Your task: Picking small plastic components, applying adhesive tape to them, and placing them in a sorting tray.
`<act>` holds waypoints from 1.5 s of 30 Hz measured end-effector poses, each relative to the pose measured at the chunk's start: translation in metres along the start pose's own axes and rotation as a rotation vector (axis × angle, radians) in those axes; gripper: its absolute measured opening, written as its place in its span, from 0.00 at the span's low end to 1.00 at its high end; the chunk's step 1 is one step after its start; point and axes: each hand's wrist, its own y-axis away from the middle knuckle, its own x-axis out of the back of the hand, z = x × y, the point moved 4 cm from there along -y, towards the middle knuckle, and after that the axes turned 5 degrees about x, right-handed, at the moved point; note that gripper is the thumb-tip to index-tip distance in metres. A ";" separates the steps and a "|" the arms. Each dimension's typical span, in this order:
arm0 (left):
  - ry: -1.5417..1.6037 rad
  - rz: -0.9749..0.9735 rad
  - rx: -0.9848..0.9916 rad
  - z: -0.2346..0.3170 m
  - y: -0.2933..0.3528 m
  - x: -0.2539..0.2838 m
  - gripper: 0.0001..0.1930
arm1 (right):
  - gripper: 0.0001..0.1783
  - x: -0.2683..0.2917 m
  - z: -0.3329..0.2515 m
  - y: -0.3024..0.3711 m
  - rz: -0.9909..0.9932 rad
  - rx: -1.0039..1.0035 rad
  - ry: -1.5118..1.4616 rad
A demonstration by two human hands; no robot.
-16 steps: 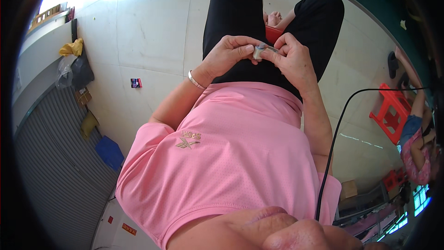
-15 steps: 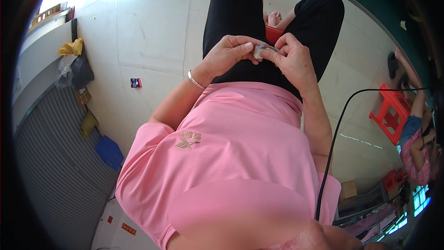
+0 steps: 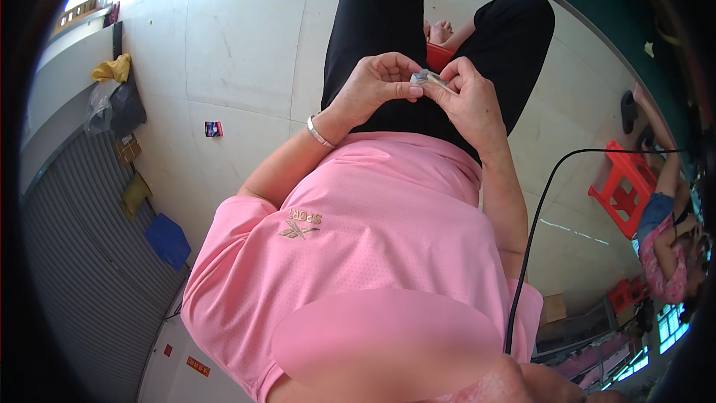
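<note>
Over my lap, a small pale grey piece with a shiny, slightly bluish top (image 3: 419, 78) sits between my two hands; its kind is too small to tell. My left hand (image 3: 379, 88), with a silver bangle on the wrist, pinches its near side between thumb and fingers. From the other side, my right hand (image 3: 470, 97) grips it with thumb and index finger, and a thin light strip (image 3: 438, 80) shows between those fingers. Both hands hover just above my black trousers (image 3: 377, 22). Fingers hide part of the piece.
A red stool (image 3: 438, 54) shows between my legs. To the right, another person (image 3: 664, 246) is beside a red plastic stool (image 3: 623, 188). A black cable (image 3: 538, 231) runs along my right side. Bags (image 3: 119, 104) and a blue box-like item (image 3: 168, 241) line the left wall.
The small piece has been tilted between my fingers, showing more of its shiny side. My left fingers have shifted their hold, thumb now lower. The whole view has moved slightly.
</note>
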 end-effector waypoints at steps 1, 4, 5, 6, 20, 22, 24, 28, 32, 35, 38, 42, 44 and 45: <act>-0.005 0.001 -0.017 0.002 0.000 -0.001 0.14 | 0.21 0.001 0.000 0.000 0.007 -0.003 0.013; -0.030 0.013 -0.050 0.003 0.000 -0.003 0.14 | 0.21 0.000 -0.001 0.000 0.015 -0.010 0.032; -0.051 0.024 -0.062 0.003 0.000 -0.004 0.13 | 0.21 0.000 -0.002 0.000 0.018 -0.016 0.037; -0.052 0.025 -0.064 0.003 0.000 -0.004 0.13 | 0.21 0.001 -0.002 0.001 0.018 -0.014 0.038; -0.150 0.017 -0.033 0.008 0.002 -0.006 0.15 | 0.22 0.002 0.003 0.000 0.016 -0.024 -0.005; -0.161 0.017 -0.039 0.008 0.001 -0.006 0.14 | 0.22 0.002 0.003 0.000 0.008 -0.031 -0.005; -0.171 0.018 -0.047 0.005 0.000 -0.007 0.14 | 0.23 0.002 0.002 0.000 0.000 -0.038 -0.003; -0.260 0.053 -0.119 0.004 0.001 -0.010 0.14 | 0.23 0.003 0.001 0.001 -0.007 -0.009 -0.019; -0.258 0.055 -0.150 0.009 0.004 -0.014 0.13 | 0.23 0.009 -0.003 0.002 -0.012 -0.050 -0.062; -0.258 0.046 -0.163 0.012 0.005 -0.016 0.13 | 0.23 0.010 -0.002 0.001 0.003 -0.010 -0.066; -0.273 0.040 -0.160 0.013 0.007 -0.015 0.13 | 0.22 0.010 -0.003 0.001 -0.014 0.005 -0.088; -0.305 0.015 -0.149 0.013 0.006 -0.011 0.13 | 0.21 0.007 0.004 0.000 -0.063 0.016 -0.122; -0.303 0.016 -0.129 0.012 0.006 -0.010 0.13 | 0.20 0.007 0.005 -0.001 -0.088 0.036 -0.129; -0.302 0.015 -0.129 0.011 0.006 -0.010 0.13 | 0.20 0.009 0.001 0.000 -0.088 0.035 -0.129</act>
